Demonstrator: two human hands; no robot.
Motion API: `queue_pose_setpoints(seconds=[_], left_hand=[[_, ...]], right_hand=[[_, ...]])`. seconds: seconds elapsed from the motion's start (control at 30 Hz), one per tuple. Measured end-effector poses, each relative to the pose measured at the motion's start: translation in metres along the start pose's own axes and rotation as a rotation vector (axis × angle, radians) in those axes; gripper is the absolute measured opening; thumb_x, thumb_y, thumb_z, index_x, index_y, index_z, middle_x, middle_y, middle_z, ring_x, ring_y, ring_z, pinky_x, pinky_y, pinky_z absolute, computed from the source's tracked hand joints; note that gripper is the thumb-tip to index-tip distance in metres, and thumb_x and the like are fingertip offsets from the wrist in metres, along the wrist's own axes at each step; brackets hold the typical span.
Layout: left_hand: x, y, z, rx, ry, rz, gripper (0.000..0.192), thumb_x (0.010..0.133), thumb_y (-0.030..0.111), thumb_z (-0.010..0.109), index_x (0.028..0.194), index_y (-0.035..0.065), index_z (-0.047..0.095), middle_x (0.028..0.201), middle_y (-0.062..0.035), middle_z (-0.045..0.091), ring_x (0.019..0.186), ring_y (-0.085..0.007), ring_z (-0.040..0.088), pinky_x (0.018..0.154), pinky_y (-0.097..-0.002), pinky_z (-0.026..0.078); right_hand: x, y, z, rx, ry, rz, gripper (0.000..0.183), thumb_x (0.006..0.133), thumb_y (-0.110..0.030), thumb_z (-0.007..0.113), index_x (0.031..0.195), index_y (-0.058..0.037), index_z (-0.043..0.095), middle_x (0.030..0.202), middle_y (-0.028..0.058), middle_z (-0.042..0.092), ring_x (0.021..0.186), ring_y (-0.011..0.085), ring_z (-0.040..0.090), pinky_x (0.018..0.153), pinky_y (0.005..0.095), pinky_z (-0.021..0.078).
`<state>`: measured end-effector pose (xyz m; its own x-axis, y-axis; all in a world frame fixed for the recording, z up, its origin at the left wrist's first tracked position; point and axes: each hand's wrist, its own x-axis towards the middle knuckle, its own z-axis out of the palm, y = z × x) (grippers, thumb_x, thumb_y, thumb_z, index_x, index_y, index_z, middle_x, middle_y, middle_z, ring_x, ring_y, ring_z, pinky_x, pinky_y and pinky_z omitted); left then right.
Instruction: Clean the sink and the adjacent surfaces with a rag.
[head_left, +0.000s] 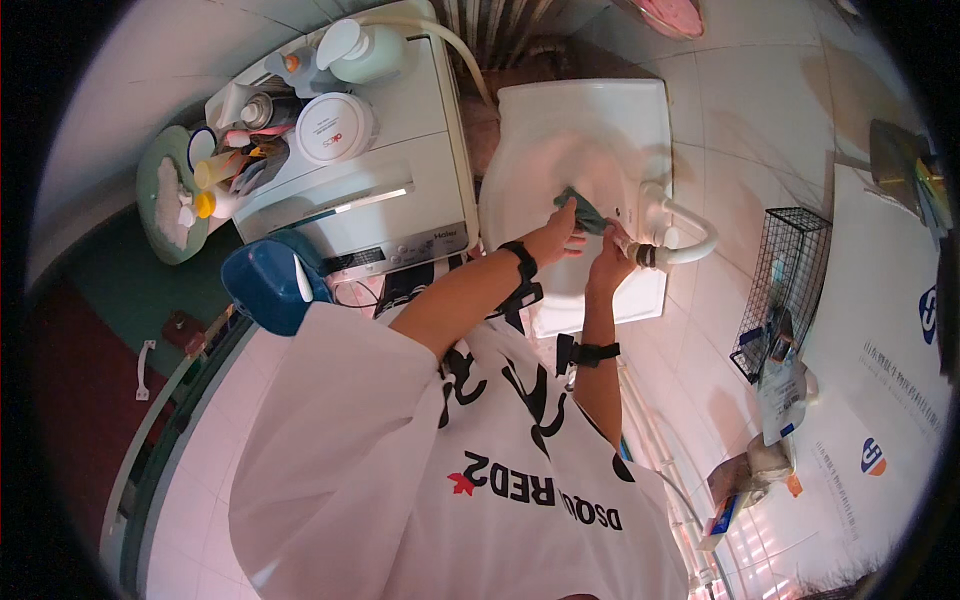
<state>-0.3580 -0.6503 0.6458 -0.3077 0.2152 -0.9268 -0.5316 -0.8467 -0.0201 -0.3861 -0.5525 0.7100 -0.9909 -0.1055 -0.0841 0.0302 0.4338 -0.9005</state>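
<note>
A crumpled dark green cloth (587, 215) is stretched between my two hands over a white washbasin (517, 142). My left hand (559, 231) pinches its left part, with the lower fingers spread away from it. At the cloth's right end, my right hand (611, 259) grips it with the fingers curled. The curved white tap (701, 232) bends round so that its spout end, with a dark ring, comes right up to my right hand. Whether the fingers touch the spout is hard to tell. Dark straps sit on both wrists and forearms.
Left of the basin stands a white washing machine (375, 172) bearing a round tub (335, 129), pump bottles (367, 56) and toiletries. A blue plastic container (270, 281) is by its front. On the right wall hangs a black wire basket (784, 285).
</note>
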Motion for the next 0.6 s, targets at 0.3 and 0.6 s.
queue_pose_setpoints(seconds=[0.3,0.6], left_hand=[[0.058,0.018,-0.008,-0.225,-0.094,0.056,0.024,0.092,0.035,0.063,0.102,0.0141,0.059,0.102,-0.0054,0.063,0.094,-0.0244,0.064,0.085,-0.0477,0.054],[0.028,0.016,-0.018,-0.236,-0.481,0.059,0.024,0.098,0.031,0.054,0.106,0.0121,0.065,0.097,-0.0070,0.068,0.091,-0.0249,0.067,0.088,-0.0466,0.054]], right_hand=[[-0.003,-0.021,-0.004,0.606,-0.104,0.491,0.019,0.100,-0.015,0.058,0.117,-0.0063,0.060,0.112,0.0075,0.064,0.104,0.0214,0.062,0.088,0.0381,0.0491],[0.020,0.014,-0.002,1.047,-0.271,0.642,0.031,0.102,-0.027,0.056,0.125,-0.0066,0.053,0.121,0.0125,0.062,0.114,0.0286,0.059,0.097,0.0487,0.0501]])
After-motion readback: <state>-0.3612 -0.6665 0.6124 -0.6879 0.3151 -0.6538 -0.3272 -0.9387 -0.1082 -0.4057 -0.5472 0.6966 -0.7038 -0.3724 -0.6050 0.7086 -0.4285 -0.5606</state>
